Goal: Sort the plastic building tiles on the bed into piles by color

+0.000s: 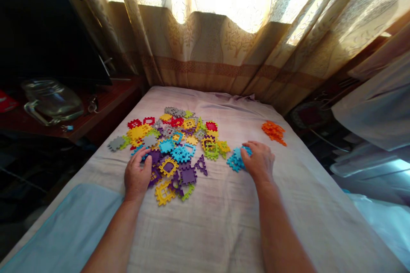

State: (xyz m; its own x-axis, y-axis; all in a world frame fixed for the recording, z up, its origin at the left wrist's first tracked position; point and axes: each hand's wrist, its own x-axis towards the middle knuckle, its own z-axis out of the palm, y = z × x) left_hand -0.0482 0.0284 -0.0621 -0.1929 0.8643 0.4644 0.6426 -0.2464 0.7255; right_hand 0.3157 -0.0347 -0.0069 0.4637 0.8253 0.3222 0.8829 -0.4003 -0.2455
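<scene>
A mixed pile of toothed plastic pieces spreads over the left half of the cloth, with a yellow frame piece [165, 193] and a purple square [188, 175] at its near side. My left hand [137, 175] is at the pile's left edge, fingers curled around a blue piece [138, 150]. On the right, my right hand [259, 160] rests against a small heap of blue pieces [236, 160], its fingertips on the heap's right side; whether it grips one is hidden. Beyond it lies a separate heap of orange pieces [273, 132].
The pieces lie on a pale cloth-covered surface [218, 230]. A light blue cloth [70, 226] covers its near left corner. At the left, a glass pitcher [54, 100] stands on a dark red shelf below a black screen [41, 25]. Curtains [208, 42] hang behind.
</scene>
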